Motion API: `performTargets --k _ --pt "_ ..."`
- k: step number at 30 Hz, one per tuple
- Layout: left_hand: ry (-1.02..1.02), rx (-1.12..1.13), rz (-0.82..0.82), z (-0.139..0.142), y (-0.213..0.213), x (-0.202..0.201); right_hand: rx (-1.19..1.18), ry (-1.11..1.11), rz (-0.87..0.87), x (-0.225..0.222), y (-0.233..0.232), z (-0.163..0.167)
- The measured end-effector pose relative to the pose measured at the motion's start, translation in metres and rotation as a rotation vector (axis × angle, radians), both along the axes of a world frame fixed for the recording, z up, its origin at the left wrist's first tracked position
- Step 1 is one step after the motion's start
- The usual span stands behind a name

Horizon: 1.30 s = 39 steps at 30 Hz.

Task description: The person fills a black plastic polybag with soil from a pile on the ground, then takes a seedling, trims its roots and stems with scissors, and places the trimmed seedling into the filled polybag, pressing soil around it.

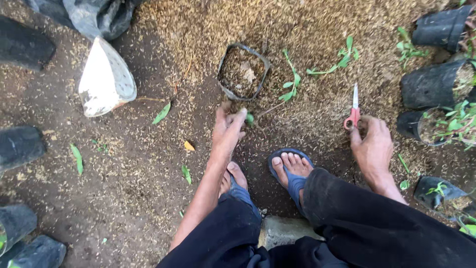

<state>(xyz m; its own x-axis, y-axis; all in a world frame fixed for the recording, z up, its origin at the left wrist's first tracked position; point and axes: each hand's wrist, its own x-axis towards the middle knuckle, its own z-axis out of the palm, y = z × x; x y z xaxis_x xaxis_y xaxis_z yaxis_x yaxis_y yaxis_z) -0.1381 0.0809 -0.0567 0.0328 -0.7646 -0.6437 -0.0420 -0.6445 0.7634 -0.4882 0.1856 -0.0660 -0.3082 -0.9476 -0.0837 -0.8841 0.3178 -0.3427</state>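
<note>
Dark trousers (377, 228) fill the bottom edge, cut off by the frame, with a grey stone (282, 229) half hidden between the knees. Two feet in blue sandals (292, 171) rest on dark soil strewn with husks (208, 30); the left foot is mostly covered by the left forearm. Left hand (227, 130) reaches forward with fingers curled around a small green cutting (250, 119), though how firmly it grips is hard to make out, since only a leaf tip shows past the fingers. Just beyond it stands a black grow bag (243, 71), open at the top and filled with husky soil. More cuttings (292, 82) lie on the husks to its right. Right hand (373, 144) rests on the ground with fingers bent, touching the red handles of the scissors (353, 111), whose blades point away from the person; I cannot tell whether a finger sits in a loop. Black bags with seedlings (446, 121) crowd the right edge, partly cut off. A white sack (105, 79) lies at upper left, and other dark bags (22, 146) are clipped by the left edge.
</note>
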Motion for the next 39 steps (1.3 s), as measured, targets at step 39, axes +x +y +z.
performTargets --k 39 --pt "-0.506 -0.652 -0.116 0.023 0.043 -0.038 0.332 -0.044 -0.192 -0.024 -0.031 -0.018"
